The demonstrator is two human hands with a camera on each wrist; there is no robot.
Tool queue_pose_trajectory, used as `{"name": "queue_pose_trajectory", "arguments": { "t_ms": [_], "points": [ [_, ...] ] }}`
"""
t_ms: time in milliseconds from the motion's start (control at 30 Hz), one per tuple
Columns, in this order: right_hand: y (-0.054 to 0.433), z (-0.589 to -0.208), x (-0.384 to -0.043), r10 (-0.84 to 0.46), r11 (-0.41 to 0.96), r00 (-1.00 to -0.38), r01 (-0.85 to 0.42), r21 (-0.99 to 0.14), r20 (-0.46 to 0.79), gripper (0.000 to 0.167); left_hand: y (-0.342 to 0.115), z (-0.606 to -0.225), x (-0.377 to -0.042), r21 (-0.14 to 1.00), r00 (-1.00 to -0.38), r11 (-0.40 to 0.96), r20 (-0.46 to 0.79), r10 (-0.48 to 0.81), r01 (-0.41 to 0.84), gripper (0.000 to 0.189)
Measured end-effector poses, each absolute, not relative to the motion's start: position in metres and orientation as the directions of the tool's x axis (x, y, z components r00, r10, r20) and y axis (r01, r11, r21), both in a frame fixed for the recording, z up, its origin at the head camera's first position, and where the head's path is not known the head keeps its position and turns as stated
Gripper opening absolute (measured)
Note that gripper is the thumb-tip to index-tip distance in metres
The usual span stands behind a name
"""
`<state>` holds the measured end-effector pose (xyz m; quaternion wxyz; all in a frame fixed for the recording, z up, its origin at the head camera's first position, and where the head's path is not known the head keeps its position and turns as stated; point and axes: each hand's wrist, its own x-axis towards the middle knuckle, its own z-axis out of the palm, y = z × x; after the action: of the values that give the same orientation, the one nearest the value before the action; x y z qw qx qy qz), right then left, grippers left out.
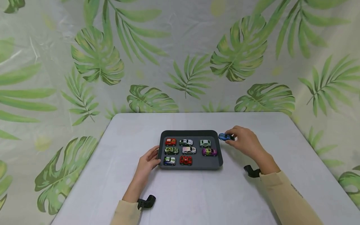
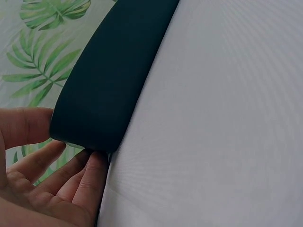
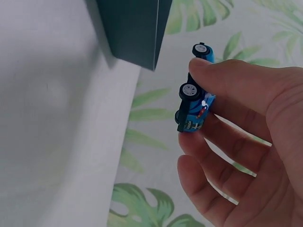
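A dark grey tray (image 1: pixel 191 167) sits on the table with several toy cars inside. My left hand (image 1: pixel 147 162) holds the tray's left side near the front corner; in the left wrist view the thumb (image 2: pixel 26 125) is at the rim and the fingers are against the side wall. Just beyond the tray's right rim, my right hand (image 1: pixel 247 141) pinches a blue toy car (image 1: pixel 226 137) between thumb and fingers. The right wrist view shows the blue car (image 3: pixel 194 106) tilted on end, with its wheels facing the camera, apart from the tray wall (image 3: pixel 130 33).
In the tray, red (image 1: pixel 170 142), camouflage (image 1: pixel 171 150) and blue-white (image 1: pixel 169 161) cars stand at the left. White (image 1: pixel 186 142), pink-white (image 1: pixel 188 150) and red (image 1: pixel 186 160) cars are mid-tray; mint (image 1: pixel 205 143) and purple (image 1: pixel 209 152) cars are farther right. A leaf-print curtain (image 1: pixel 191 103) hangs behind.
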<state>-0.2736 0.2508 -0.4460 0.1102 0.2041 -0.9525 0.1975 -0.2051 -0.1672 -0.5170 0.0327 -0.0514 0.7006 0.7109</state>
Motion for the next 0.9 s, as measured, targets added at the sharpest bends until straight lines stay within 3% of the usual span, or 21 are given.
{"name": "queue_pose_trajectory", "arguments": {
  "t_ms": [900],
  "points": [
    [0.208, -0.452, -0.252, -0.451, 0.801, -0.852, -0.518, -0.301, 0.267, 0.033, -0.167, -0.518, -0.205, 0.994, -0.994, -0.036, -0.106, -0.012, -0.105, 0.063]
  ]
}}
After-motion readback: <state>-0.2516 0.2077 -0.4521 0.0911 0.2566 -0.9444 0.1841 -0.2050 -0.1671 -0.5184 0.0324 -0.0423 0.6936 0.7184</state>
